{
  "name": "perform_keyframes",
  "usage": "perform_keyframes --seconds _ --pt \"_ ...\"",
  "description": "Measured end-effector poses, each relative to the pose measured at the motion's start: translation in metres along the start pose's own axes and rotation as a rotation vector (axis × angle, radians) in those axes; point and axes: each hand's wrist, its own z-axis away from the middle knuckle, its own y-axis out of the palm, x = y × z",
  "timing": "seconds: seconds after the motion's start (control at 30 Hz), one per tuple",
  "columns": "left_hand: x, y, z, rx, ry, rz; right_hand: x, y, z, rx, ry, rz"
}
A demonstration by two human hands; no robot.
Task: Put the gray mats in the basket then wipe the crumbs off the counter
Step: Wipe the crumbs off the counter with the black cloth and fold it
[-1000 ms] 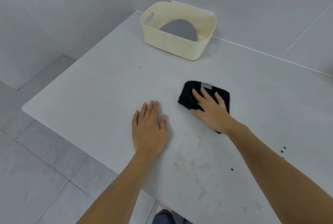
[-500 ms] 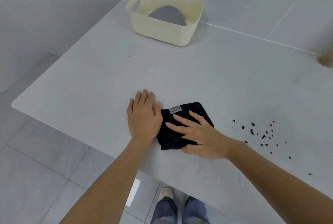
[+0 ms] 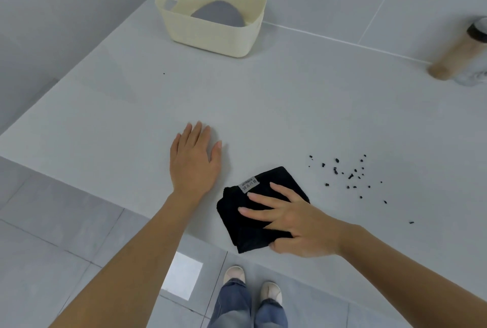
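Right hand (image 3: 297, 225) presses flat, fingers spread, on the folded black cloth (image 3: 259, 211) at the counter's (image 3: 263, 106) near edge; crumbs (image 3: 347, 174) lie just beyond, to its right; left hand (image 3: 193, 159) rests flat, empty, farther off.

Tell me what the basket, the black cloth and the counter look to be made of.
Basket: likely moulded plastic, matte cream, with a faint woven texture and a cut-out handle.
Black cloth: soft fabric, perhaps microfibre; it lies in folds and carries a sewn label.
Counter: smooth pale grey slab, stone or composite, exact material unclear.
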Motion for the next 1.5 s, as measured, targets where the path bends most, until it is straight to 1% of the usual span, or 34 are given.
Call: perform_keyframes --seconds 0.17,0.33,0.43,0.5,0.53,0.57,0.63,0.67,0.7,0.77,0.87,1.0,1.1,1.27,1.5 --pt "-0.016 0.001 0.014 0.017 0.06 -0.023 -0.004 0.003 0.02 0.002 -0.039 0.004" --pt "-0.028 0.001 0.023 0.02 0.055 -0.022 -0.014 0.008 0.047 0.01 -0.054 -0.017" --pt "-0.036 0.001 0.029 0.034 0.051 -0.013 -0.014 0.003 0.06 0.065 -0.051 0.035" --pt "-0.041 0.001 0.033 0.057 0.032 -0.01 -0.006 -0.004 0.065 0.127 -0.012 0.045" --pt "-0.043 0.002 0.034 0.066 0.015 -0.008 0.002 -0.006 0.065 0.101 0.037 0.028" --pt "-0.044 0.002 0.035 0.07 -0.005 -0.002 0.01 -0.003 0.062 -0.01 0.088 0.042" --pt "-0.05 0.005 0.038 0.079 -0.046 0.017 0.029 0.01 0.052 -0.353 0.225 0.16" --pt "-0.054 0.007 0.04 0.087 -0.059 0.025 0.036 0.018 0.046 -0.453 0.33 0.195" --pt "-0.058 0.01 0.042 0.094 -0.066 0.029 0.043 0.025 0.038 -0.49 0.427 0.197" --pt "-0.066 0.016 0.046 0.107 -0.067 0.031 0.048 0.039 0.023 -0.472 0.533 0.204" --pt "-0.072 0.024 0.048 0.127 -0.065 -0.014 0.042 0.054 0.019 -0.396 0.594 0.245" --pt "-0.07 0.028 0.052 0.146 -0.019 -0.122 0.031 0.065 0.032 -0.405 0.55 0.289" --pt "-0.075 0.029 0.057 0.134 -0.016 -0.168 0.024 0.066 0.048 -0.423 0.536 0.321" --pt "-0.086 0.033 0.058 0.137 -0.054 -0.171 0.012 0.068 0.077 -0.405 0.536 0.369" --pt "-0.113 0.031 0.075 0.119 -0.065 -0.141 -0.003 0.07 0.11 -0.402 0.477 0.413"
